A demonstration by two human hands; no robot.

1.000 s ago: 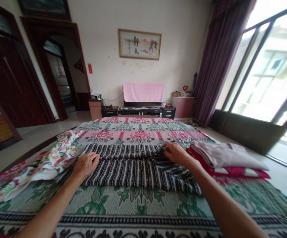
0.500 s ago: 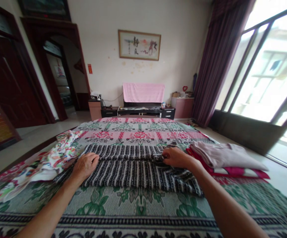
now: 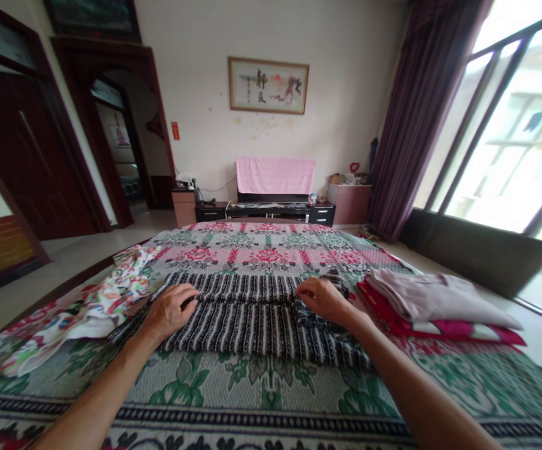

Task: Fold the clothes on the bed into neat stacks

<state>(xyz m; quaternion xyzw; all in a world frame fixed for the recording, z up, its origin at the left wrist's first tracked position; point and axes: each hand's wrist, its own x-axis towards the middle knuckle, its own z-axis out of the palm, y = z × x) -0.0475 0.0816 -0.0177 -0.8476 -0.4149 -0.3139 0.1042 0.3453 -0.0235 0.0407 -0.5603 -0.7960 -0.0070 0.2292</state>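
A black-and-white striped knit garment (image 3: 247,328) lies spread crosswise on the bed in front of me, with a crease running along its middle. My left hand (image 3: 170,310) rests at its left part, fingers curved and a gap showing between thumb and fingertips. At the other end my right hand (image 3: 324,299) is closed on the striped cloth, whose right edge is bunched and turned inward beneath it. The fingertips of this hand are partly hidden by the fabric.
A rumpled white garment with a colourful print (image 3: 97,306) lies at the left. Folded clothes, a pale grey one (image 3: 439,300) over a red one (image 3: 383,312), are stacked at the right. A flowered bedspread (image 3: 271,384) covers the bed.
My right hand has moved slightly inward, drawing the garment's right end with it. The left hand has opened a little and shifted right. The view has turned slightly left.
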